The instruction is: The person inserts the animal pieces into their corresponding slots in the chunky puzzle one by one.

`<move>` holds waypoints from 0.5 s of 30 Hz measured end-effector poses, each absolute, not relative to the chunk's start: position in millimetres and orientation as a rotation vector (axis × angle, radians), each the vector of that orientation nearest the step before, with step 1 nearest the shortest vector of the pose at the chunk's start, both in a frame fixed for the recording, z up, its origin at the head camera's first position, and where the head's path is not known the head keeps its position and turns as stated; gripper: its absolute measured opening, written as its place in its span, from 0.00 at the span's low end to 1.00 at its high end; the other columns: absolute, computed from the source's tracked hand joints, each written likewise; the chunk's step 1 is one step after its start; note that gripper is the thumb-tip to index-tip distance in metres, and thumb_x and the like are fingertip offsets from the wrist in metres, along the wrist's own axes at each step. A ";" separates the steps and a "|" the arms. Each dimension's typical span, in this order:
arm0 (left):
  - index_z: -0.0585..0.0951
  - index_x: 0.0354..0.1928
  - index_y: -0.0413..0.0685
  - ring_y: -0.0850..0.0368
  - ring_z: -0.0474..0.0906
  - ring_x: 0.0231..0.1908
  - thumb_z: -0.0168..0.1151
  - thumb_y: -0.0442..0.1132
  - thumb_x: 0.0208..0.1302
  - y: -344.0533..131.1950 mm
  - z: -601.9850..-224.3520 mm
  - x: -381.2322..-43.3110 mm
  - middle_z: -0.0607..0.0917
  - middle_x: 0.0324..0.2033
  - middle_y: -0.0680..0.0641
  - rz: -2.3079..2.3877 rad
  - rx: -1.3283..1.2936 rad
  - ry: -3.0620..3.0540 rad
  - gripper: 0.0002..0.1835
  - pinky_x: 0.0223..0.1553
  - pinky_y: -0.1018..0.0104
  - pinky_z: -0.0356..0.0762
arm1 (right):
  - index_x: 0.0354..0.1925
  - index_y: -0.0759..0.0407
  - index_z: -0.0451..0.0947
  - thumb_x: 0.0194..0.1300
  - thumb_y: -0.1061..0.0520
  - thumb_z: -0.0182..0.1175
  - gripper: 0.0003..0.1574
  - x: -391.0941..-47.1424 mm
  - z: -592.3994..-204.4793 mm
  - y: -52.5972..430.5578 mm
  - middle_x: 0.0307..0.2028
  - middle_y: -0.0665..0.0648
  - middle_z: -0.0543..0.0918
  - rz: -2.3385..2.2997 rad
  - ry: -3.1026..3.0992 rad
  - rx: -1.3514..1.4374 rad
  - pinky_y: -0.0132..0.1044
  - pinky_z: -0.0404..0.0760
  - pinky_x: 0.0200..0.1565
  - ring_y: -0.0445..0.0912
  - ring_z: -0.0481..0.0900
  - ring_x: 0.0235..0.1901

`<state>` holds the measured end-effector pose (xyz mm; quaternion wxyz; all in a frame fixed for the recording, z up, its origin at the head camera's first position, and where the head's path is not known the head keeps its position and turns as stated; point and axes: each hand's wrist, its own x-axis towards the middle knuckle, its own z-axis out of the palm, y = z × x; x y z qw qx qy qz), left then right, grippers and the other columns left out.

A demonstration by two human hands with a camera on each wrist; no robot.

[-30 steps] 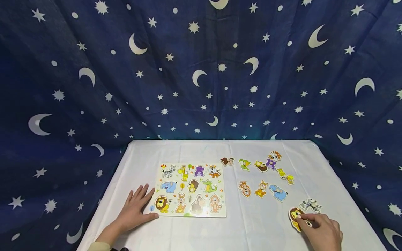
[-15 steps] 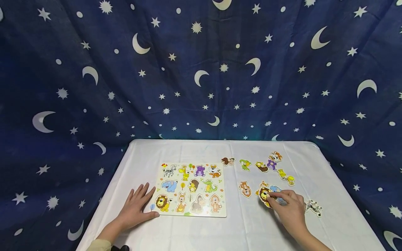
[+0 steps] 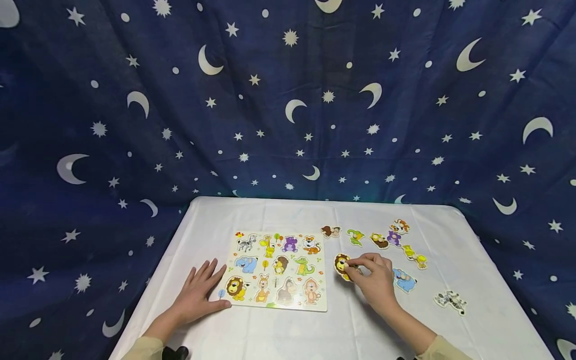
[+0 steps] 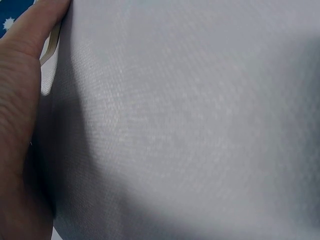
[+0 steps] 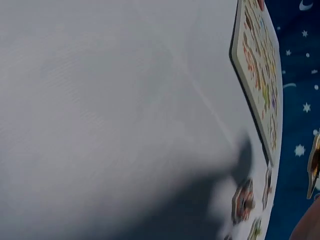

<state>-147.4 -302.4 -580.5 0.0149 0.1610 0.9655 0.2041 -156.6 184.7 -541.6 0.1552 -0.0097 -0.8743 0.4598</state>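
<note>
My right hand (image 3: 373, 282) pinches a lion puzzle piece (image 3: 342, 266) between thumb and fingertips, above the table just right of the puzzle board (image 3: 294, 303). In the right wrist view the lion piece (image 5: 314, 167) shows only at the right edge, apart from the tablecloth. My left hand (image 3: 200, 295) lies with fingers spread at the board's left edge, its thumb by the lower left corner. The left wrist view catches part of that hand (image 4: 17, 90) next to the board's edge (image 4: 51, 45). The board bears animal pictures, including a lion picture (image 3: 236, 288) at lower left.
Loose animal pieces lie on the white cloth to the right: a zebra (image 3: 451, 302), an elephant (image 3: 404, 280), a giraffe (image 3: 415, 257), a crocodile (image 3: 355, 237) and several others. A monkey piece (image 5: 243, 202) shows in the right wrist view. A starry curtain (image 3: 288, 100) hangs behind.
My right hand has carried the lion piece leftward from the table's right side, past the elephant, toward the board. The left hand keeps its place at the board. The head view has shifted slightly.
</note>
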 end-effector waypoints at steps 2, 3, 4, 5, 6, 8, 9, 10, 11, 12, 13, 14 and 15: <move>0.66 0.78 0.53 0.38 0.46 0.78 0.67 0.76 0.52 -302.5 -580.7 -147.9 0.57 0.79 0.40 0.638 0.502 3.004 0.56 0.75 0.35 0.35 | 0.33 0.48 0.91 0.54 0.54 0.79 0.07 -160.3 -542.6 175.4 0.41 0.51 0.79 1.321 -2.507 0.002 0.48 0.62 0.53 0.49 0.65 0.50; 0.66 0.78 0.53 0.38 0.46 0.78 0.67 0.76 0.52 -302.5 -580.8 -148.0 0.57 0.79 0.40 0.639 0.502 3.004 0.56 0.75 0.36 0.35 | 0.33 0.48 0.91 0.53 0.55 0.80 0.07 -162.1 -542.9 170.4 0.40 0.50 0.79 1.321 -2.506 0.017 0.48 0.62 0.52 0.49 0.66 0.50; 0.66 0.78 0.53 0.38 0.46 0.78 0.67 0.76 0.52 -302.4 -580.9 -148.3 0.57 0.79 0.40 0.639 0.502 3.004 0.56 0.75 0.36 0.35 | 0.32 0.47 0.91 0.53 0.55 0.80 0.07 -163.6 -542.7 165.6 0.39 0.50 0.79 1.323 -2.510 0.027 0.48 0.62 0.52 0.49 0.66 0.49; 0.66 0.78 0.53 0.37 0.46 0.78 0.67 0.75 0.52 -302.2 -580.8 -148.5 0.57 0.79 0.40 0.640 0.502 3.004 0.56 0.75 0.36 0.35 | 0.32 0.47 0.91 0.53 0.55 0.80 0.07 -164.9 -542.2 160.4 0.38 0.49 0.79 1.328 -2.513 0.039 0.47 0.62 0.52 0.49 0.66 0.49; 0.66 0.78 0.53 0.37 0.46 0.78 0.67 0.75 0.52 -302.0 -580.7 -148.7 0.57 0.79 0.40 0.642 0.501 3.004 0.56 0.75 0.36 0.35 | 0.32 0.46 0.91 0.52 0.55 0.80 0.07 -166.2 -542.0 155.4 0.38 0.49 0.79 1.334 -2.516 0.050 0.47 0.63 0.52 0.48 0.67 0.49; 0.66 0.78 0.53 0.37 0.46 0.78 0.68 0.75 0.51 -301.6 -580.4 -149.0 0.57 0.79 0.40 0.646 0.499 3.005 0.56 0.75 0.36 0.35 | 0.32 0.45 0.91 0.52 0.54 0.80 0.07 -168.3 -541.3 144.4 0.37 0.47 0.79 1.333 -2.531 0.074 0.47 0.63 0.51 0.48 0.67 0.49; 0.66 0.78 0.53 0.37 0.46 0.78 0.68 0.75 0.51 -301.4 -580.4 -149.1 0.57 0.79 0.40 0.645 0.498 3.005 0.56 0.75 0.36 0.35 | 0.31 0.44 0.91 0.53 0.54 0.80 0.07 -169.1 -540.8 138.6 0.37 0.46 0.78 1.327 -2.543 0.086 0.47 0.63 0.51 0.48 0.67 0.48; 0.66 0.78 0.53 0.37 0.46 0.78 0.68 0.75 0.51 -301.2 -580.3 -149.1 0.57 0.79 0.39 0.646 0.497 3.005 0.56 0.75 0.36 0.35 | 0.31 0.44 0.91 0.53 0.53 0.80 0.07 -169.5 -540.2 132.7 0.36 0.45 0.78 1.328 -2.552 0.101 0.48 0.63 0.52 0.48 0.68 0.48; 0.66 0.78 0.53 0.37 0.46 0.78 0.68 0.75 0.51 -301.0 -580.3 -149.0 0.57 0.79 0.39 0.646 0.495 3.004 0.56 0.75 0.36 0.35 | 0.31 0.43 0.91 0.53 0.53 0.80 0.07 -169.8 -539.6 126.5 0.36 0.44 0.78 1.323 -2.558 0.121 0.49 0.63 0.51 0.48 0.68 0.48; 0.66 0.78 0.52 0.37 0.46 0.78 0.68 0.75 0.51 -300.9 -580.2 -148.8 0.57 0.79 0.39 0.645 0.494 3.003 0.56 0.75 0.36 0.35 | 0.31 0.42 0.91 0.53 0.52 0.80 0.07 -170.3 -539.8 120.4 0.36 0.43 0.78 1.318 -2.567 0.139 0.50 0.63 0.52 0.47 0.68 0.48; 0.66 0.78 0.52 0.37 0.46 0.78 0.68 0.75 0.51 -300.8 -580.0 -148.5 0.57 0.79 0.39 0.645 0.494 3.002 0.56 0.75 0.36 0.35 | 0.30 0.41 0.90 0.53 0.52 0.80 0.07 -170.6 -540.1 114.1 0.37 0.42 0.78 1.311 -2.574 0.161 0.50 0.64 0.52 0.47 0.68 0.48; 0.66 0.78 0.52 0.37 0.47 0.78 0.68 0.75 0.51 -300.8 -580.0 -148.2 0.57 0.79 0.39 0.642 0.493 3.002 0.56 0.75 0.36 0.35 | 0.30 0.40 0.90 0.53 0.51 0.80 0.07 -170.9 -540.6 108.0 0.37 0.41 0.78 1.302 -2.576 0.188 0.50 0.64 0.51 0.47 0.69 0.48; 0.66 0.78 0.52 0.37 0.47 0.78 0.68 0.75 0.51 -300.7 -579.9 -147.9 0.57 0.79 0.39 0.640 0.492 3.003 0.56 0.75 0.36 0.35 | 0.30 0.39 0.90 0.53 0.51 0.79 0.07 -171.1 -540.8 101.9 0.37 0.40 0.78 1.296 -2.581 0.213 0.50 0.65 0.51 0.46 0.69 0.48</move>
